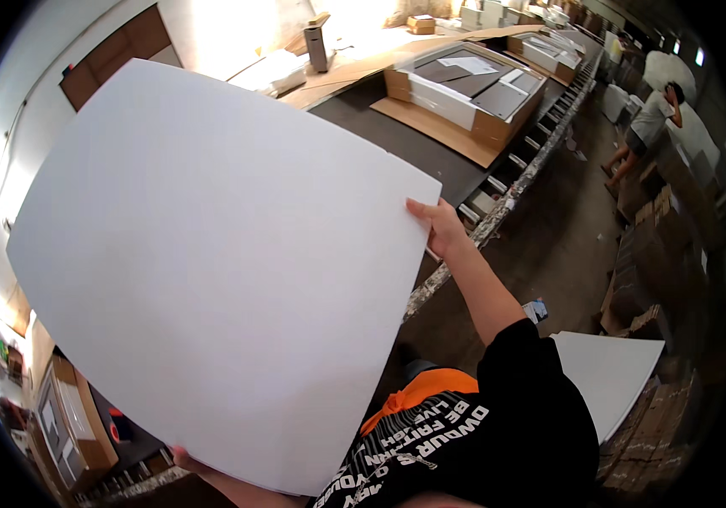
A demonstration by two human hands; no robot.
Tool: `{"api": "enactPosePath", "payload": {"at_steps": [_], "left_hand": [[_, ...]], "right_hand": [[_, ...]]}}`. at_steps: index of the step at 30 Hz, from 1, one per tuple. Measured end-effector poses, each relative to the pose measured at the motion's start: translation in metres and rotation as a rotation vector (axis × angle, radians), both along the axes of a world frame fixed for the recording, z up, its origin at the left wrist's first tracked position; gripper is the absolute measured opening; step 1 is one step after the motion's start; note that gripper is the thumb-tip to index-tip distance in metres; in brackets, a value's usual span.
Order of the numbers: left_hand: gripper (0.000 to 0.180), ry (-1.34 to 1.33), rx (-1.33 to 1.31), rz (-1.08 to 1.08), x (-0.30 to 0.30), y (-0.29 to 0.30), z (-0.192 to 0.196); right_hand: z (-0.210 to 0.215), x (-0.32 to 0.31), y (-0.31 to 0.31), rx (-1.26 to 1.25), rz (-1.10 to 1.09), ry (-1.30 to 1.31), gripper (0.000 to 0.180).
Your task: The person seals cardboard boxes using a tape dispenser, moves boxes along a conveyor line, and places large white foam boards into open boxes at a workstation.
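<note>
Pinched white panel (219, 271), extending leftward, in closed fingers of right hand (444, 227). Touched its lower edge with left hand (184, 460); couldn't judge grip.

A long dark conveyor (356, 116), edged with rollers (517, 159), carries open cardboard boxes (498, 129) set in a row along its length.

Co-worker (649, 123) standing upper right; cardboard stacks (646, 258) below; small brown box (421, 25) top centre, grey post (316, 49) left.
</note>
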State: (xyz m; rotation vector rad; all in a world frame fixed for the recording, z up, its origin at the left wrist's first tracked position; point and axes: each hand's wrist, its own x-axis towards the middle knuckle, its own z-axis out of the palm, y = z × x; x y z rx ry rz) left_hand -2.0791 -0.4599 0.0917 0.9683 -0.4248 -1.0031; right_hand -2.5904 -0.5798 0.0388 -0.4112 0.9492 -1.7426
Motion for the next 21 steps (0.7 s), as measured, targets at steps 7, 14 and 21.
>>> {"api": "enactPosePath", "payload": {"at_steps": [7, 14, 21], "left_hand": [[0.075, -0.075, 0.011, -0.183, -0.095, -0.067, 0.019], [0.075, -0.137, 0.006, -0.122, -0.192, -0.103, 0.042], [0.075, -0.179, 0.018, 0.238, -0.193, -0.082, 0.032]], "right_hand": [[-0.104, -0.163, 0.034, 0.036, -0.428, -0.261, 0.038], [-0.074, -0.327, 0.015, -0.062, -0.996, -0.408, 0.042], [-0.072, -0.435, -0.121, -0.135, -0.830, -0.304, 0.048]]}}
